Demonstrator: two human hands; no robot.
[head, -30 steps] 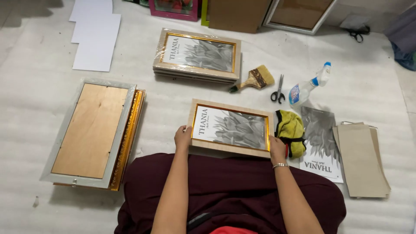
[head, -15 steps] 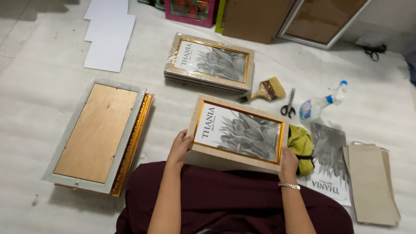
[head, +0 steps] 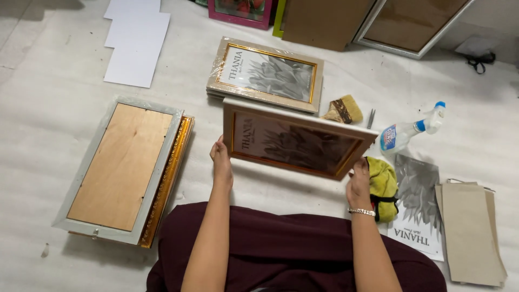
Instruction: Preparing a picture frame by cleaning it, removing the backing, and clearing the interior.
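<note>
Wooden picture frame (head: pixel 294 141) (tilted) hides scissors (head: pixel 371 117) behind.

Soft, even light is falling across the pale floor (head: pixel 65 162), leaving only faint shadows beneath the lifted picture frame (head: pixel 297 141). The frame's glass is looking dark and slightly motion-blurred. Glare is glinting off the plastic-wrapped frame stack (head: pixel 267 73). Straight edges are bowing slightly toward the corners.

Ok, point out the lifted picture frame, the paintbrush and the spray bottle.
Beige picture frame with gold inner edge (head: pixel 297 145), head view, glass centre.
Wooden-handled paintbrush (head: pixel 344 110), head view, bristle end.
Clear plastic spray bottle (head: pixel 404 132), head view, body.
</note>
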